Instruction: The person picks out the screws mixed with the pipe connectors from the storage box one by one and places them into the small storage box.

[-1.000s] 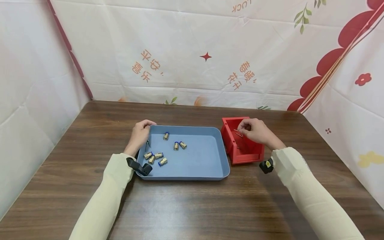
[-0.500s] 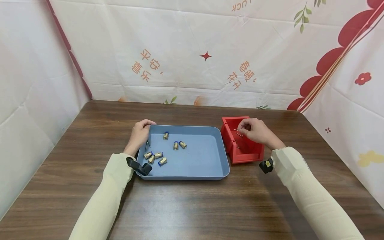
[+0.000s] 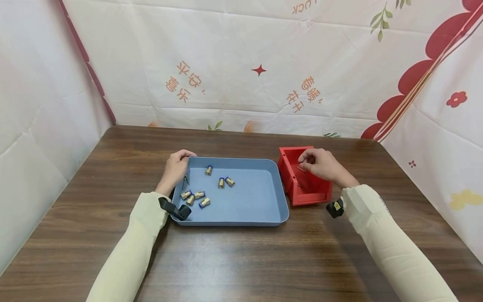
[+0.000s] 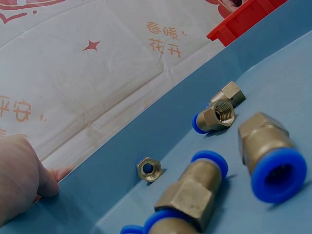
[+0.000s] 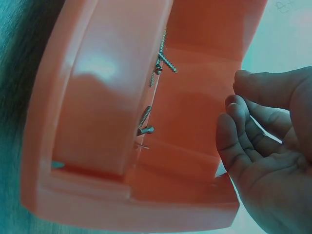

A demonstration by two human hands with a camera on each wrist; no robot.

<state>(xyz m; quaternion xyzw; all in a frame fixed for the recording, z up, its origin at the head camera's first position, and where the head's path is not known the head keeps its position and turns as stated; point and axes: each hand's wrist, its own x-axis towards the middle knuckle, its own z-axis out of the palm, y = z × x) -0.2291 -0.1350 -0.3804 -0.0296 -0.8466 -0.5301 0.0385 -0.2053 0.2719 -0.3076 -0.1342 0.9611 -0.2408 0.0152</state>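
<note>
My left hand (image 3: pixel 175 170) grips the left far corner of a blue tray (image 3: pixel 253 193), thumb over the rim. Several brass push-in fittings (image 3: pixel 221 183) with blue collars lie inside it, mostly toward the left. Beside them, near the left wall, are dark screws (image 3: pixel 185 181). Over a red bin (image 3: pixel 311 199) hovers my right hand (image 3: pixel 320 163), thumb and fingertips near each other with nothing seen between them. In the right wrist view its fingers curl loosely, and several screws (image 5: pixel 167 63) rest on the bin floor, partly hidden by the side wall.
Right against the tray's right side stands the red bin. Both sit on a brown wood-grain table (image 3: pixel 241 260). A white printed cloth (image 3: pixel 241 84) hangs behind the table and along both sides. Each wrist carries a small black camera (image 3: pixel 335 208).
A thin screw visible at my right fingertips in the earlier frames no longer shows there. The right hand has barely shifted; left hand and tray have stayed put.
</note>
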